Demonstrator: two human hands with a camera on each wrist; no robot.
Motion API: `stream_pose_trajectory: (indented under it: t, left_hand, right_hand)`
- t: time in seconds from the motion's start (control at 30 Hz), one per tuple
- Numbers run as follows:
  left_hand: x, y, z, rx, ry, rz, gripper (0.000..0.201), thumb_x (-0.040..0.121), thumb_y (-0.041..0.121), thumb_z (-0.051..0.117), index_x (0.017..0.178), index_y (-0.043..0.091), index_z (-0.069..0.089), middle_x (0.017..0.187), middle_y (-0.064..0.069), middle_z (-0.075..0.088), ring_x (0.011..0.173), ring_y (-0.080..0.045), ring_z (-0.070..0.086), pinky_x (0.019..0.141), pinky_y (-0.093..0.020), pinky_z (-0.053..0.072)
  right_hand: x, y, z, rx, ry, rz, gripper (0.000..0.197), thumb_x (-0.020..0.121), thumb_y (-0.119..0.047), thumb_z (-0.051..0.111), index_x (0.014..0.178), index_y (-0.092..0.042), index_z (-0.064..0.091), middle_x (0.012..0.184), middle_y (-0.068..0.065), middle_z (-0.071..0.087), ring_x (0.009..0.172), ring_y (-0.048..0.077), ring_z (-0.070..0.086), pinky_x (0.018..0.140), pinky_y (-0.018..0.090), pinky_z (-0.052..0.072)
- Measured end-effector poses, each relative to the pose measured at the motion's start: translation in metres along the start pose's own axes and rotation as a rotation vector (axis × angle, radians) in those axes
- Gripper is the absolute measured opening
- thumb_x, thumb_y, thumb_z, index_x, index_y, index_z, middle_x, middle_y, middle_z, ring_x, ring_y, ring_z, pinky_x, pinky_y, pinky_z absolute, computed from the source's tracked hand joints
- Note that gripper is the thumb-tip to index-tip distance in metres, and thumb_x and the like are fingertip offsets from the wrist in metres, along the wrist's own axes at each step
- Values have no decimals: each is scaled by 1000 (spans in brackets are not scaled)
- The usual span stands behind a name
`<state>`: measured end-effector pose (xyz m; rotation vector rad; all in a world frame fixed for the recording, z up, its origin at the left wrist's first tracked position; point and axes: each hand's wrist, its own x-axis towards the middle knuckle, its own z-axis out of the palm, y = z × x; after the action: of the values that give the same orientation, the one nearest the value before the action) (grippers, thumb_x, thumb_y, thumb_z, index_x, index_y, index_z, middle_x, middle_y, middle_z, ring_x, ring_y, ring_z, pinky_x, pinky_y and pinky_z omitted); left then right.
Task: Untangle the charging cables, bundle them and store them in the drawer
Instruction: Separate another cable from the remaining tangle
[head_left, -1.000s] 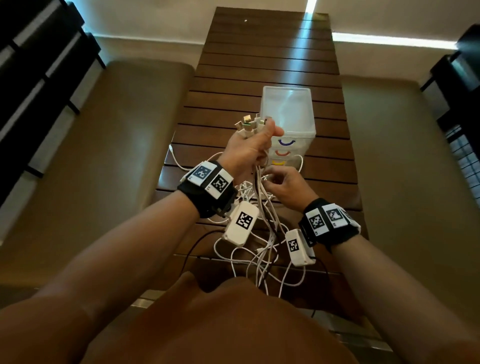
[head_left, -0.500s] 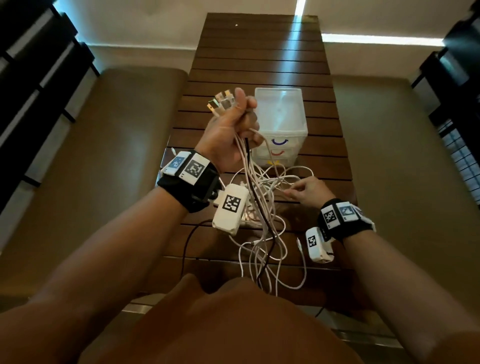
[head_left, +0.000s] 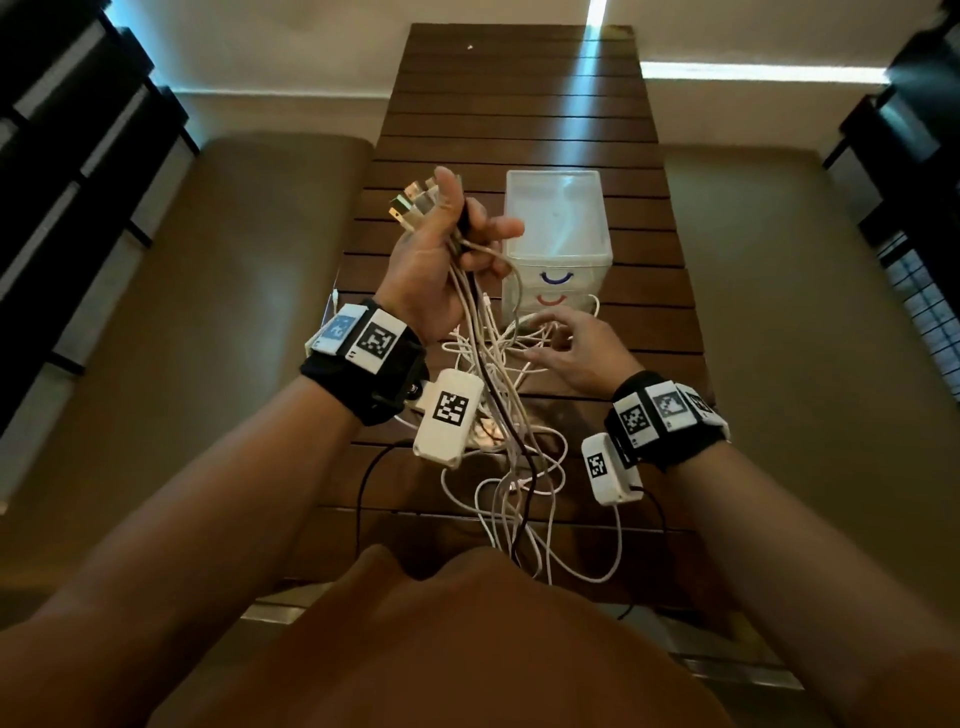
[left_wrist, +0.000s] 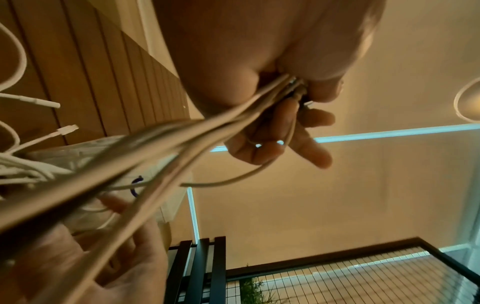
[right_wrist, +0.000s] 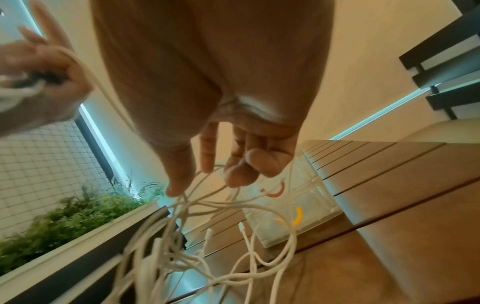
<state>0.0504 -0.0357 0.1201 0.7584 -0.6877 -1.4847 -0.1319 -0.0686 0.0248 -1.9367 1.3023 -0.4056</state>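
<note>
Lifting: the left hand (head_left: 441, 270) is now higher and further left than a second ago, raised above the table (head_left: 519, 104), so the charging cables (head_left: 498, 415) hang down longer from it.
Left hand state: clenched around the plug ends (head_left: 413, 202) of the cables, with one finger pointing out.
Right hand state: the right hand (head_left: 576, 348) has let go; it was close under the left hand, now it is lower, fingers spread and only touching the loose white loops.
Meaning: the knot is, I think, only partly opened; bundling has not begun.
Drawer: the clear drawer box (head_left: 558, 228) stands just behind the hands, drawers closed.
Writing: no brand is readable; only square black-and-white codes on the wrist bands (head_left: 374, 343).
</note>
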Motion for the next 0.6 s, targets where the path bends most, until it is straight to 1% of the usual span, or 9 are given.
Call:
stream_pose_trajectory:
  t: [0.07,0.17,0.23,0.27,0.33,0.4,0.5,0.57,0.6]
  left_hand:
    - [-1,-1,-4,-29,3,-12,50,88,54,42,59,14,53,72,-7,66,41,-5,42,59,-26,49]
    - [-2,-3,-2,-65,-7,-33,59,99,50,28,58,15,51,54,-1,52,39,-7,37,58,-27,47]
    - [-5,-2,-3,-100,6,-55,59,100,51,25,59,15,48,43,3,41,35,-6,31,53,-24,45]
    - [-6,-1,-7,-124,17,-67,58,100,52,25,61,15,47,39,5,37,34,-6,29,50,-23,43]
    - [-6,1,-19,-152,31,-76,57,99,53,26,64,16,49,37,7,34,34,-5,29,48,-21,42]
    - [-5,1,-30,-143,30,-77,58,98,54,27,62,18,53,37,8,34,34,-4,29,47,-19,40]
    - [-3,-1,-35,-132,2,-68,56,97,54,30,61,17,52,36,8,33,34,-5,28,47,-18,38]
    - [-2,0,-36,-127,-20,-58,53,94,55,37,61,17,53,35,7,33,33,-4,29,46,-17,37]
    - [-2,0,-38,-124,-26,-54,49,90,54,42,61,17,55,35,7,34,32,-4,30,45,-17,37]
  right_hand:
    - [-2,-8,4,-21,3,-67,37,81,-36,75,116,-29,63,92,-9,59,87,11,57,79,28,49]
    - [4,-23,17,1,33,-146,24,84,-35,71,106,-25,68,100,-5,65,89,12,61,83,35,53]
    - [8,-27,21,1,47,-126,15,89,-32,66,99,-22,72,96,0,66,85,13,60,83,39,53]
    - [9,-28,21,-6,31,-118,15,89,-30,66,100,-23,72,94,1,66,84,14,60,83,39,53]
    - [8,-30,20,-62,-63,-114,27,86,-30,69,113,-27,68,94,-1,63,86,14,59,81,34,52]
    - [8,-33,23,-116,-130,-110,42,81,-37,74,121,-32,63,97,-2,59,90,13,57,81,31,48]
    - [17,-37,42,-150,-99,-99,35,80,-47,71,112,-31,70,102,-1,60,92,11,57,83,27,46]
    - [22,-40,51,-108,-52,-75,28,83,-46,69,104,-28,74,101,4,59,88,12,55,80,23,41]
    - [22,-42,53,-89,-47,-60,26,84,-44,68,103,-27,74,99,5,54,86,12,51,79,22,38]
